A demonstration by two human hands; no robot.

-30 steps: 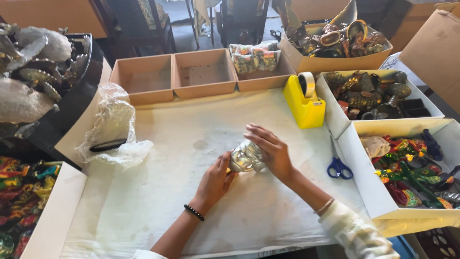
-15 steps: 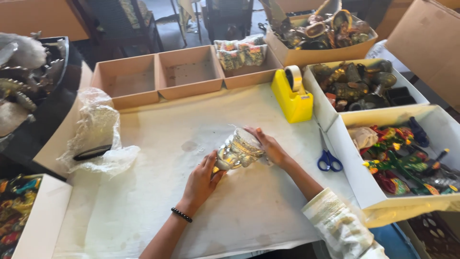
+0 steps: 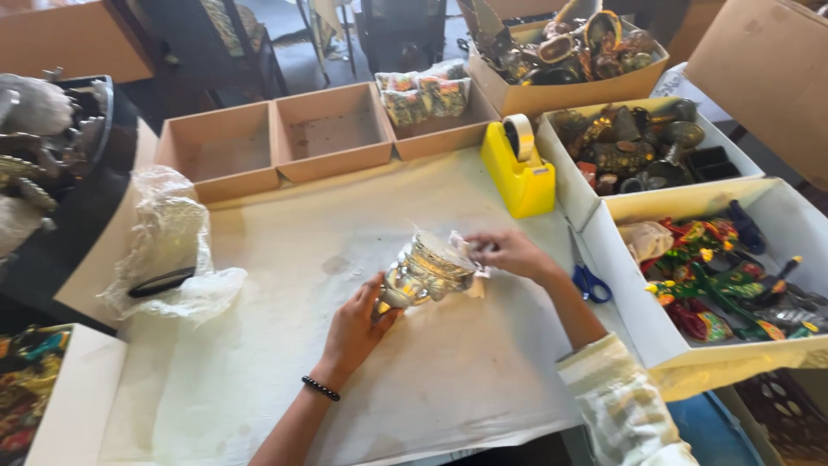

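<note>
- The left hand (image 3: 355, 328) cups the base of a shiny metal ornament wrapped in clear plastic (image 3: 424, 272), fingers closed on its lower end; a black bead bracelet (image 3: 321, 387) sits on that wrist.
- The right hand (image 3: 509, 252) pinches the loose wrap at the ornament's other end, fingers closed on the plastic.
- The ornament lies tilted on its side, held just above the middle of the white paper-covered table (image 3: 285, 362).
- Along the far edge stand 3 shallow brown cardboard trays side by side: the left tray (image 3: 220, 151) and the middle tray (image 3: 334, 129) hold nothing that shows, while the right tray (image 3: 440, 108) holds small plastic-wrapped packets (image 3: 423, 91).
- Behind them a deeper brown box (image 3: 569, 82) is heaped with dark metal and painted pieces.
- A white box (image 3: 642, 147) right of the yellow tape dispenser (image 3: 517, 168) holds dark metallic ornaments.
- A nearer white box (image 3: 724, 267) holds bright red, green and yellow painted figures.
- Blue-handled scissors (image 3: 589, 278) lie between the right forearm and that box.
- A crumpled clear plastic bag (image 3: 172, 246) with a black strip on it lies at the table's left side.
- At the lower left, 1 more white box (image 3: 60, 414) shows colourful items, only partly in view.
- A dark tray at the far left (image 3: 52, 164) carries silvery metal pieces.
</note>
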